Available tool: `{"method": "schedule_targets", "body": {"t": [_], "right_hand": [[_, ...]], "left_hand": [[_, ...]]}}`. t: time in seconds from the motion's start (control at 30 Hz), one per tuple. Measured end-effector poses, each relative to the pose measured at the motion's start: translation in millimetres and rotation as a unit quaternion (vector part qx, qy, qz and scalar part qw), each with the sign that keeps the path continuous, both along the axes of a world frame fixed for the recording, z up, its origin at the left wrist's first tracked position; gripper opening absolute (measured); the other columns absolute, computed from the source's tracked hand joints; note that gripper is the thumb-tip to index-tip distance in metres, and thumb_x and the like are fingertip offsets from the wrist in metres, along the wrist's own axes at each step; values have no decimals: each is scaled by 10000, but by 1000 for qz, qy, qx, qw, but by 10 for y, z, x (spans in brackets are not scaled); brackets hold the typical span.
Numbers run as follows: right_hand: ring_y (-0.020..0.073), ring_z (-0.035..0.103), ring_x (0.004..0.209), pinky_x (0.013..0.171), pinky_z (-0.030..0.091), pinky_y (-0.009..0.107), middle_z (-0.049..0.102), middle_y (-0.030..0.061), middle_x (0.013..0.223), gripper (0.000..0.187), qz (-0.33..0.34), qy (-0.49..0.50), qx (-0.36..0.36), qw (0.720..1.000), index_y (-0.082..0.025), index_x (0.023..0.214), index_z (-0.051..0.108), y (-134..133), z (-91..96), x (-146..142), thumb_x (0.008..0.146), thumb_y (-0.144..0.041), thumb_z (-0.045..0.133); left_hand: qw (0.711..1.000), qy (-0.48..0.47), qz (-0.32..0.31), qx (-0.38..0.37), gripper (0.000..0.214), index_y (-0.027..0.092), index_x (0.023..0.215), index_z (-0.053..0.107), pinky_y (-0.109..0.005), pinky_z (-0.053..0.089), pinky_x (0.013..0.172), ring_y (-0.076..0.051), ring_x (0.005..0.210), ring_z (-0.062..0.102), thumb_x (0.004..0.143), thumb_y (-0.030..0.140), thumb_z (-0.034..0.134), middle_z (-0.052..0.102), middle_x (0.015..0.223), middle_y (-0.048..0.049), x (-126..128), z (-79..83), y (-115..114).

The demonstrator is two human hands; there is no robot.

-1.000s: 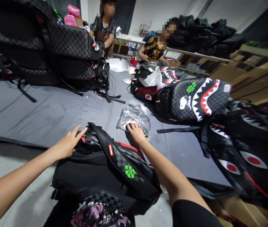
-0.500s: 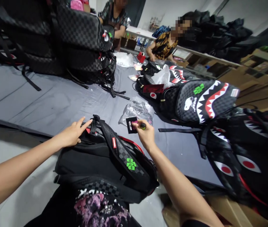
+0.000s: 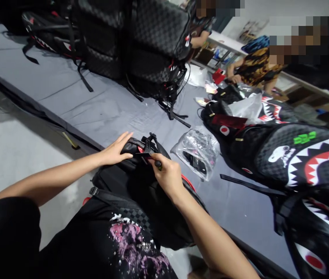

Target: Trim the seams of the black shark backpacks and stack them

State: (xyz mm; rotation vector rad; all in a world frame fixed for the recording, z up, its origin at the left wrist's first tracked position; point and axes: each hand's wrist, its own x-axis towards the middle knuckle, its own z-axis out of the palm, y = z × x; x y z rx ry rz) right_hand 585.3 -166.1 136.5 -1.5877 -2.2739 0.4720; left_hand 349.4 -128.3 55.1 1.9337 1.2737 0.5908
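A black backpack (image 3: 158,205) leans against the table edge in front of my body. My left hand (image 3: 116,151) rests on its top beside the carry handle and straps, fingers stretched out and thumb apart. My right hand (image 3: 167,174) is closed over the top of the pack. Between its thumb and fingers is a small black card tag (image 3: 143,154), seen nearly edge-on. A short dark tool with a yellow-green part (image 3: 158,164) is also in this hand; its kind is unclear. Just beyond lies a clear plastic bag (image 3: 197,151) with dark cards inside.
Stacked checkered backpacks (image 3: 158,42) stand at the back of the grey-covered table (image 3: 100,112). Shark-mouth backpacks (image 3: 292,155) lie along the right side, with a loose strap (image 3: 245,184) reaching toward me. Two people work at the far end, one in a patterned shirt (image 3: 257,66).
My right hand has brought the black card tag left and down to the backpack's top, near my left hand. The backpack has turned, and the view has shifted left.
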Motion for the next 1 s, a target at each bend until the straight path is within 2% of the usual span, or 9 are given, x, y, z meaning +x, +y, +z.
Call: {"method": "schedule_targets", "body": {"t": [0.07, 0.13, 0.2, 0.37, 0.5, 0.63, 0.83, 1.0], "right_hand": [[202, 737, 891, 779, 512, 261, 786, 45, 999, 265, 17, -74, -51, 996, -241, 1116, 713, 44, -37, -110, 940, -212, 518], [212, 739, 903, 770, 494, 259, 788, 45, 981, 263, 43, -151, -103, 982, -251, 1128, 713, 98, -59, -220, 942, -219, 530], [224, 736, 924, 764, 485, 264, 785, 58, 972, 257, 75, -222, -137, 962, -249, 1114, 715, 141, -69, -330, 947, -222, 521], [219, 714, 987, 775, 489, 265, 746, 112, 1096, 309, 130, -340, -155, 919, -201, 1107, 689, 117, -75, -523, 950, -123, 434], [216, 712, 994, 774, 498, 261, 733, 122, 1116, 306, 122, -357, -149, 914, -187, 1145, 661, 83, -123, -559, 952, -119, 435], [216, 722, 963, 791, 505, 269, 759, 93, 1048, 296, 174, -352, -165, 905, -204, 1117, 684, 137, -189, -602, 936, -105, 471], [276, 697, 1033, 805, 522, 310, 726, 177, 1046, 304, 200, -371, -137, 896, -124, 1073, 698, 144, -139, -691, 944, -75, 427], [225, 730, 889, 724, 530, 289, 722, 110, 1073, 306, 204, -352, -101, 908, -168, 1183, 641, 198, -138, -792, 966, -126, 430]], "left_hand": [[997, -58, 40, -12, 854, 138, 1604, 154, -475, 171, 1277, -293, 1561, 168, 937, 489, 556, 179, 1670, -182, -96, -153, -210], [994, -83, 63, -25, 951, 147, 1607, 126, -473, 188, 1277, -295, 1552, 205, 887, 504, 635, 189, 1671, -172, -145, -279, -401], [993, -82, 76, -23, 1081, 170, 1612, 89, -474, 212, 1274, -303, 1547, 219, 802, 432, 756, 172, 1677, -166, -147, -360, -525], [994, -72, 78, 12, 1132, 209, 1614, 58, -498, 253, 1260, -312, 1538, 245, 775, 324, 808, 218, 1660, -186, -88, -435, -560], [994, -72, 79, 32, 1144, 212, 1613, 43, -502, 278, 1250, -319, 1528, 269, 776, 316, 816, 237, 1648, -205, -79, -483, -551], [993, -73, 80, 37, 1133, 218, 1612, 37, -513, 291, 1242, -324, 1517, 294, 779, 283, 803, 277, 1630, -201, -75, -509, -572], [992, -83, 96, 16, 1083, 216, 1609, 62, -502, 298, 1244, -311, 1507, 316, 769, 190, 745, 312, 1613, -180, -61, -498, -564], [993, -80, 89, 7, 1085, 224, 1609, 7, -514, 274, 1255, -311, 1530, 264, 792, 217, 721, 256, 1637, -176, -63, -516, -579]]}}
